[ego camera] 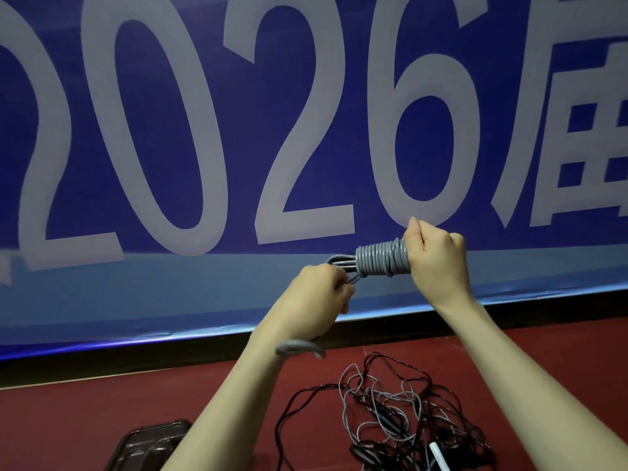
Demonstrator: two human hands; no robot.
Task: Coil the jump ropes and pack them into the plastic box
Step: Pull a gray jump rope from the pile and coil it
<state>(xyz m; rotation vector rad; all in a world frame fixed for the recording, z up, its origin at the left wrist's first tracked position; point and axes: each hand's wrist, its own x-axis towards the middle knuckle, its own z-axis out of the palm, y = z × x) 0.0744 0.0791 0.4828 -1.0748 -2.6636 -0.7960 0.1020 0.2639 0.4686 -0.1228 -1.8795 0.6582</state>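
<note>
I see the right hand point(436, 256) raised before the blue banner point(170, 130), its grip closed round one end of the grey coiled rope point(380, 259); the left hand point(321, 294) pinches that rope's loose strand just beside the coil; tangled ropes point(390, 413) lie on the red floor point(68, 419) below, the plastic box point(146, 443) near them.

Grey jump rope point(380, 263): smooth plastic-coated cord with a slight sheen. Loose ropes point(390, 413): thin, smooth black and grey cord. Plastic box point(142, 443): dark, glossy. Floor point(68, 419): matt red. Banner point(170, 130): smooth blue sheet, faintly glossy
</note>
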